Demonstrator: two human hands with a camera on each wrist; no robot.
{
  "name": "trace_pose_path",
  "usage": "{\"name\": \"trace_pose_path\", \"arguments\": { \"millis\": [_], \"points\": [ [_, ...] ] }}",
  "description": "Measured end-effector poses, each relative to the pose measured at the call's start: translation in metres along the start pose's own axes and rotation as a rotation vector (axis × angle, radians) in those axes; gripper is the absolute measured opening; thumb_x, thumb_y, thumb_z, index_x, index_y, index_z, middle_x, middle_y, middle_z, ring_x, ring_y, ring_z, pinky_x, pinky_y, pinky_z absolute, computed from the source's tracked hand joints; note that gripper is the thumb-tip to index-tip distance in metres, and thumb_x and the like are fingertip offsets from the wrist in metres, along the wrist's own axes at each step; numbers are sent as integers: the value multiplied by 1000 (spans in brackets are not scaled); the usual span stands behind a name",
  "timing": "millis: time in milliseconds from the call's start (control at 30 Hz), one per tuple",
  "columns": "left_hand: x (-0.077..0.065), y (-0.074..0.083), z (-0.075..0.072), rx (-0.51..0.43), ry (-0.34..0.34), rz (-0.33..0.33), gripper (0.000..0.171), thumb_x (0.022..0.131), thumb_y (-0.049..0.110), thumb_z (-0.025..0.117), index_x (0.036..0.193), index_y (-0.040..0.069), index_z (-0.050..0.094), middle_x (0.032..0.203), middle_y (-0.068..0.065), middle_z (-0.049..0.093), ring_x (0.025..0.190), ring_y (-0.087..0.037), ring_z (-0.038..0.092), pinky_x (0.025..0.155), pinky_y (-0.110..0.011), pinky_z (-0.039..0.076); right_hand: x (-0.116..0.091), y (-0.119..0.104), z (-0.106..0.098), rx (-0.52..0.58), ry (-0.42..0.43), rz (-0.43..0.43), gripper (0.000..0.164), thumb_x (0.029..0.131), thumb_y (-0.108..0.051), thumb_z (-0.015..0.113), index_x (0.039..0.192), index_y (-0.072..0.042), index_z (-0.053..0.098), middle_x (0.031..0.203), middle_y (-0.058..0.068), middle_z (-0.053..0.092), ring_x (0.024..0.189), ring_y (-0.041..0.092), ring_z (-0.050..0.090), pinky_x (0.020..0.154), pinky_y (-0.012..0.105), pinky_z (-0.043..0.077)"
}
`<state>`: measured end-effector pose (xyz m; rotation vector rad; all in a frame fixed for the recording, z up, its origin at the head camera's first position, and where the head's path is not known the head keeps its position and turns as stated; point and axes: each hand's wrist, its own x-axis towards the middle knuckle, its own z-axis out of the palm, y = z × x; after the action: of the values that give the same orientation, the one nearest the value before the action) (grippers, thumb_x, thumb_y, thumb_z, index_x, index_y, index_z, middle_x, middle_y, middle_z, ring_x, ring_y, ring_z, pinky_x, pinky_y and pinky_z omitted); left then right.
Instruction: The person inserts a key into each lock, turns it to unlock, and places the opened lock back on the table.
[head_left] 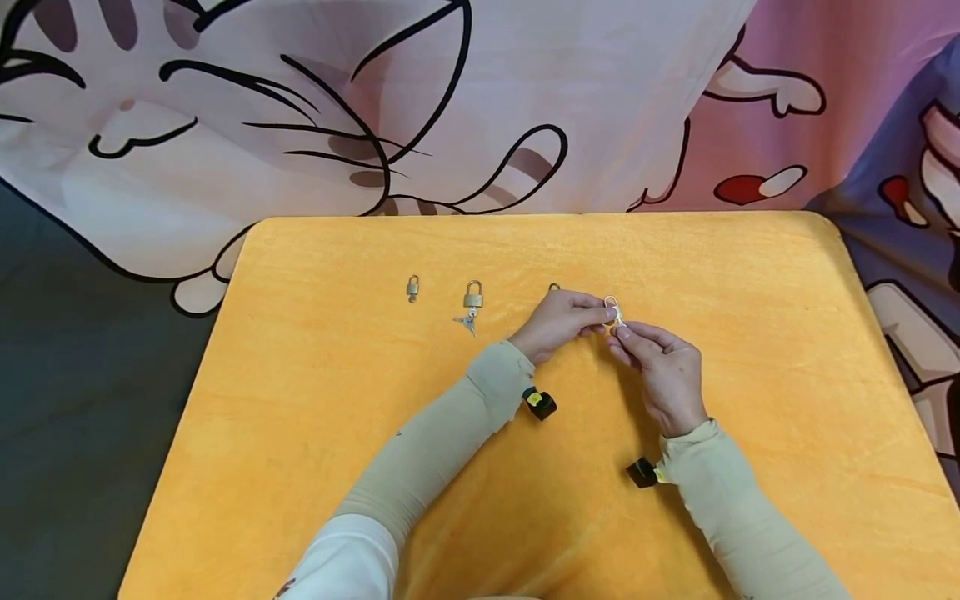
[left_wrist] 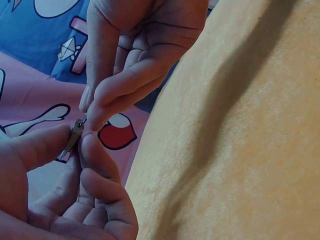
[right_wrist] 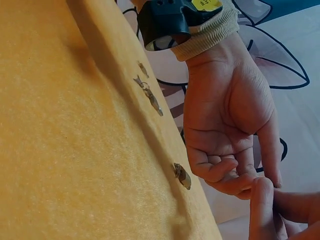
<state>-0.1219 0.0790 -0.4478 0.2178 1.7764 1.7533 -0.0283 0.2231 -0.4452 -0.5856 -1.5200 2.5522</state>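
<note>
Over the table's right half, my left hand (head_left: 562, 321) pinches a small padlock (left_wrist: 74, 138) between thumb and fingers, shackle pointing away in the head view. My right hand (head_left: 667, 371) meets it from the lower right, thumb and forefinger pinching a small key (left_wrist: 83, 120) at the lock's bottom end. Fingers cover most of the key, so I cannot tell how deep it sits. Just behind the left hand lies another padlock (right_wrist: 184, 177), mostly hidden in the head view.
Further left on the yellow cloth-covered table (head_left: 315, 400) lie a brass padlock (head_left: 473, 298) with keys (head_left: 468, 320) and a smaller padlock (head_left: 412, 288). A printed curtain (head_left: 600, 108) hangs along the back edge. Black wrist cameras (head_left: 540, 403) sit on both sleeves.
</note>
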Motion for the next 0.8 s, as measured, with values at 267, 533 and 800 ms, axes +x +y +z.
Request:
{"name": "trace_pose_path", "arguments": {
  "millis": [267, 533, 800],
  "points": [
    [1, 1, -1, 24, 1, 28, 25, 95, 19, 73, 109, -2, 75, 91, 2, 73, 80, -14, 64, 87, -46, 51, 2, 1, -2, 24, -20, 16, 11, 90, 7, 70, 99, 5, 77, 89, 13, 76, 74, 16, 74, 74, 27, 59],
    [2, 1, -1, 28, -6, 26, 23, 94, 19, 74, 106, -1, 77, 93, 1, 73, 83, -17, 66, 91, -49, 51, 2, 0, -2, -15, 36, 25, 8, 88, 7, 73, 92, 3, 78, 82, 11, 75, 69, 14, 73, 69, 24, 59],
    [0, 1, -1, 88, 3, 19, 24, 93, 21, 75, 106, 1, 77, 90, -2, 73, 83, -16, 65, 89, -45, 53, 3, 0, -2, -20, 62, 40, 7, 87, 8, 74, 91, 3, 78, 81, 11, 75, 69, 15, 73, 69, 24, 59]
  ]
}}
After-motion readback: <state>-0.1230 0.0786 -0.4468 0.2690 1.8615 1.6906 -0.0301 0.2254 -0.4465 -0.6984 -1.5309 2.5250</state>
